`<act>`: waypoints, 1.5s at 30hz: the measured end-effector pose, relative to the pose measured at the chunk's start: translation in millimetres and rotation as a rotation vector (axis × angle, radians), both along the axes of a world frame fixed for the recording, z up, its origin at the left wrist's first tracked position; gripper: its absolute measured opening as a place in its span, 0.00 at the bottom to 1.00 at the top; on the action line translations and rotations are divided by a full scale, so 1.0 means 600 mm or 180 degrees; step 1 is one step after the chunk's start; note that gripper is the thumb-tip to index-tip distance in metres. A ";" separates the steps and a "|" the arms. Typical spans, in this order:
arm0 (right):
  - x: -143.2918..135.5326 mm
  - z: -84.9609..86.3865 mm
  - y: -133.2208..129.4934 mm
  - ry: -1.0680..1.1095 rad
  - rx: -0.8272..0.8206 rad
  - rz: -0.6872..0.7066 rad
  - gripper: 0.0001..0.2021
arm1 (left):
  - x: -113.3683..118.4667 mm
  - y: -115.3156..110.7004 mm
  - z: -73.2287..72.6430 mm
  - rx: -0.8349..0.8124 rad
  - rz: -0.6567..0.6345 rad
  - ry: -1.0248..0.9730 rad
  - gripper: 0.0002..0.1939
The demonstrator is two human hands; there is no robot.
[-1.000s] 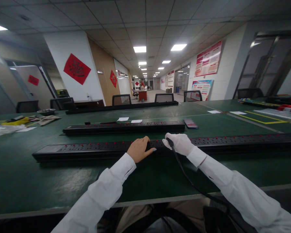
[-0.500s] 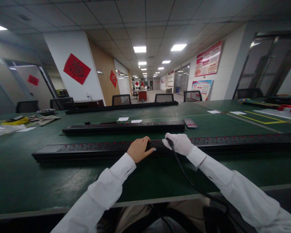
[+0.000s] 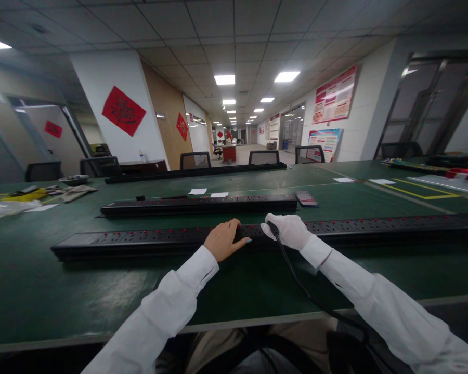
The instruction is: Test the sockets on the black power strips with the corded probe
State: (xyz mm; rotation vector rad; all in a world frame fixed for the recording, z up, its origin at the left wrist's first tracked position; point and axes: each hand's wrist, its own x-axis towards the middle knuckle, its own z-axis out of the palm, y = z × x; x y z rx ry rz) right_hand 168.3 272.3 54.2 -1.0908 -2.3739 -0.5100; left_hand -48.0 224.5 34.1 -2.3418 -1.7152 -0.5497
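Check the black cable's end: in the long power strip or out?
Cannot tell. The gloved right hand grips the cable's end at the long power strip, hiding whether it enters a socket.

A narrow lane of tabletop (image 3: 101, 306) runs between the long power strip (image 3: 140, 238) and the short power strip (image 3: 198, 206); a wider stretch opens right of the phone (image 3: 307, 199). Nearer the edge, the cord (image 3: 298, 280) and sleeves (image 3: 179, 301) block passage.

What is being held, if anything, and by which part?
The right hand holds the black cable by its thicker end; the left hand is on the near power strip, grip unclear.
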 end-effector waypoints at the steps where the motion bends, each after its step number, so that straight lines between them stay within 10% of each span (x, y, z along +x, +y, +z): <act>1: 0.000 0.000 0.000 -0.0003 -0.0002 0.0018 0.18 | 0.000 0.000 0.000 0.0004 0.0033 -0.0012 0.23; 25: 0.001 -0.001 0.005 -0.0055 0.0058 -0.0030 0.18 | -0.012 0.001 0.008 0.0060 0.0262 0.0323 0.33; 45: 0.039 0.027 0.023 -0.0016 -0.0146 0.0756 0.17 | 0.023 0.010 -0.007 0.0323 0.0103 0.0266 0.36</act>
